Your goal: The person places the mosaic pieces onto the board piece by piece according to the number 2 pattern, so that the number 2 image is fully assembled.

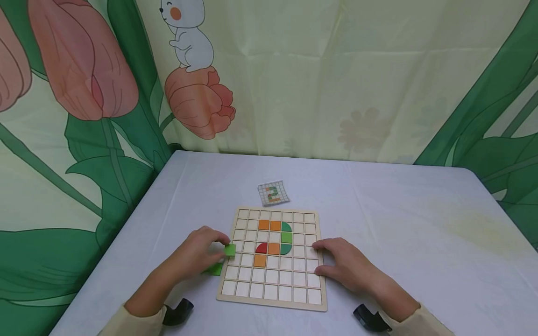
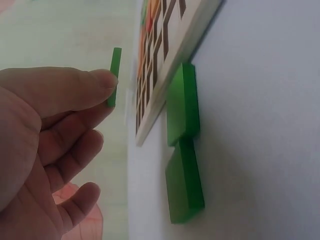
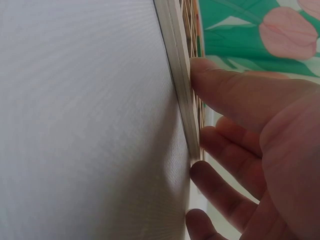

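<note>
My left hand (image 1: 197, 252) pinches a thin green square tile (image 1: 230, 250) between thumb and forefinger, above the left edge of a wooden grid board (image 1: 271, 304). The same tile (image 2: 115, 75) stands edge-on in the left wrist view. Set in the grid are several orange squares (image 1: 273, 248), a red quarter-round tile (image 1: 261, 248), a light green square (image 1: 286, 237) and two dark green quarter-rounds (image 1: 286, 227). My right hand (image 1: 346, 263) rests at the board's right edge, thumb and fingers spread and loosely bent. Its thumb (image 3: 220, 82) touches the rim in the right wrist view.
Two loose green tiles (image 2: 182, 105) lie on the white tablecloth (image 1: 399, 224) by the board's left side. Behind the board lies a small card (image 1: 273, 193) printed with a coloured grid pattern. A printed curtain (image 1: 294, 93) hangs behind the table.
</note>
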Available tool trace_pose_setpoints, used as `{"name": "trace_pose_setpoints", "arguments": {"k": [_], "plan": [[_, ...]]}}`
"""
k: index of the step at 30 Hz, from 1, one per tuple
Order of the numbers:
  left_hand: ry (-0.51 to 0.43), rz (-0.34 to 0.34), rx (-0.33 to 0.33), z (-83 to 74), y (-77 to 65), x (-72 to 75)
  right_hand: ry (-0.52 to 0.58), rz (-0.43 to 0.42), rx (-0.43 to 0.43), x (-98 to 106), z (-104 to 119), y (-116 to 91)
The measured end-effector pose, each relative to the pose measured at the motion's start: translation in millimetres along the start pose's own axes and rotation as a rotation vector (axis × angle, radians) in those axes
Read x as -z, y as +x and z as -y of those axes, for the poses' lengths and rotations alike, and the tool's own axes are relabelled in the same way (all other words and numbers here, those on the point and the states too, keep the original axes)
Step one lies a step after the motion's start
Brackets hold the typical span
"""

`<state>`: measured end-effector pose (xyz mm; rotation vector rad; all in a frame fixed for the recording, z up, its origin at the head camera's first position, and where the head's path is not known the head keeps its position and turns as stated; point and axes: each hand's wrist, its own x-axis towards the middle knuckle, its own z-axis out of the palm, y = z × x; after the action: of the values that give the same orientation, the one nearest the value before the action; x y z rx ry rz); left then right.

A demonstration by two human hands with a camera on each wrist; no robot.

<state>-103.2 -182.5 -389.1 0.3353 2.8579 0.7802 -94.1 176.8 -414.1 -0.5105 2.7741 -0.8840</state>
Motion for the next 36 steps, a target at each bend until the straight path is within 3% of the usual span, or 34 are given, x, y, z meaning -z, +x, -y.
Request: {"name": "trace_pose_setpoints", "arguments": {"k": [9,17,26,33,36], "plan": [[0.016,-0.001,-0.127,-11.0,-1.8,-5.3,0.003,0.001,-0.008,0,0,0],[0.029,0.022,-0.149,-20.2,-3.2,-11.5,0.002,0.009,-0.006,0,0,0],[0.032,0.07,-0.118,-28.1,-3.2,-15.5,-0.008,-0.001,0.002,0,0,0],[0.033,0.078,-0.214,-24.5,-5.5,-18.9,-0.008,0.003,0.004,0,0,1],[0.042,0.093,-0.224,-24.5,-6.2,-21.2,-0.003,0.006,0.003,0,0,1]]}}
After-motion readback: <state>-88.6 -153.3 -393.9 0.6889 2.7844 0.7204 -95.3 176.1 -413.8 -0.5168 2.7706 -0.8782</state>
